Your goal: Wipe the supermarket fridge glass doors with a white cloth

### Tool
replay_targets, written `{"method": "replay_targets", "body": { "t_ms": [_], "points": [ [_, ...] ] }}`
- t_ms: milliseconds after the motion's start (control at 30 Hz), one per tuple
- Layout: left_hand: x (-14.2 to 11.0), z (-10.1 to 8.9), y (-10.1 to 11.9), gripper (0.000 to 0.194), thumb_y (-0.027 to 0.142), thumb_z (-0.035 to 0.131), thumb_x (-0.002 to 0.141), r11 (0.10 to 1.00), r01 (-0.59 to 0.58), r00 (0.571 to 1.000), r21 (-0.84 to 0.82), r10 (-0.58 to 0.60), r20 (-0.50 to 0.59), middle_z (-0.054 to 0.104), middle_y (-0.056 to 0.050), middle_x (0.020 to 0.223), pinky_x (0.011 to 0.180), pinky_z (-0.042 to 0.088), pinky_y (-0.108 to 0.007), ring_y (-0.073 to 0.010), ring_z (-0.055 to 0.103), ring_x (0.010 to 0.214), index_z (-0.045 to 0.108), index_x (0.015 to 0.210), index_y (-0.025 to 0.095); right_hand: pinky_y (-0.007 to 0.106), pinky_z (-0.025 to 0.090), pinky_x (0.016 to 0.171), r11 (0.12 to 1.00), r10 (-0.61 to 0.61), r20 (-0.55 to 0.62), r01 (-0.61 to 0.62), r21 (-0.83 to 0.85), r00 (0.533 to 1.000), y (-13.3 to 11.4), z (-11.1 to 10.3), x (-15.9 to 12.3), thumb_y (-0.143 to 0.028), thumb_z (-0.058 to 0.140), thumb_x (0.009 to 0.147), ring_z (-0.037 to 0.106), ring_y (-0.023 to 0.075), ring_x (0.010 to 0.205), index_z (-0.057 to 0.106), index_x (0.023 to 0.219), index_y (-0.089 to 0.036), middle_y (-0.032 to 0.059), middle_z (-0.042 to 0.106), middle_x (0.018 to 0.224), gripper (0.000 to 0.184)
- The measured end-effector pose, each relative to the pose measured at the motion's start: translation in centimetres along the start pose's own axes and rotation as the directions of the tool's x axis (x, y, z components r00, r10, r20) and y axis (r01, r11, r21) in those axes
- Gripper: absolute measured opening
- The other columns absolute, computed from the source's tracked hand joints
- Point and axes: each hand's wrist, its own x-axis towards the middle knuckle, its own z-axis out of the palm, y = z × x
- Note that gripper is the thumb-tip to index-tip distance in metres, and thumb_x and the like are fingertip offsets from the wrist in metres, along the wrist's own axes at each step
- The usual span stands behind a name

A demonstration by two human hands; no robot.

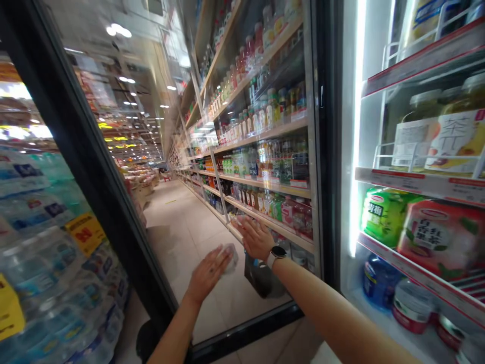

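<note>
The left hand (210,273) and the right hand (257,240), a watch (279,251) on its wrist, are spread at the glass door (182,212). Something pale and blurred shows by the left fingertips. Left of the door are water bottles (32,275) and a yellow sign (86,233); right of it, a green pack (382,215) and a red pack (439,237) share a shelf.

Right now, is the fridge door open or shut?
Open: the door stands swung out, its black frame slanting away, and the lit shelves at right show with nothing across them.
</note>
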Motion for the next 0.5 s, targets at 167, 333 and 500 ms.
{"method": "replay_targets", "body": {
  "t_ms": [167,333,500],
  "points": [
    [-0.3,-2.8,-5.9,0.054,0.012,0.043,0.092,0.959,0.262,0.958,0.112,-0.243,-0.153,0.051,-0.008,0.140,0.111,0.037,-0.037,-0.0217,0.036,0.137,0.036,0.144,0.021,0.042,0.018,0.117,1.000,-0.006,0.020,0.006,-0.002,1.000,0.0,0.0,0.1,-0.023,0.045,0.089,0.037,0.0211,0.137,0.032,0.147,-0.021,0.0061,0.045,0.146,0.060],
    [-0.4,-3.2,-6.8,0.054,0.013,0.037,0.092,0.799,0.600,0.745,0.040,-0.540,-0.392,0.038,-0.008,0.149,0.113,0.033,-0.044,-0.0234,0.033,0.139,0.034,0.145,0.024,0.042,0.018,0.116,1.000,0.006,0.037,-0.006,0.001,0.999,0.0,0.0,0.1,-0.022,0.045,0.088,0.036,0.0222,0.137,0.033,0.147,-0.022,0.0066,0.045,0.146,0.061],
    [0.2,-0.2,-2.4,0.056,0.011,0.037,0.091,0.854,0.520,0.819,0.028,-0.488,-0.302,0.042,-0.008,0.147,0.113,0.035,-0.042,-0.0231,0.031,0.139,0.032,0.146,0.023,0.043,0.017,0.117,1.000,0.004,0.013,-0.004,0.010,1.000,0.0,0.1,0.0,-0.023,0.044,0.089,0.034,0.0216,0.138,0.033,0.147,-0.020,0.0064,0.045,0.146,0.059]
  ]
}}
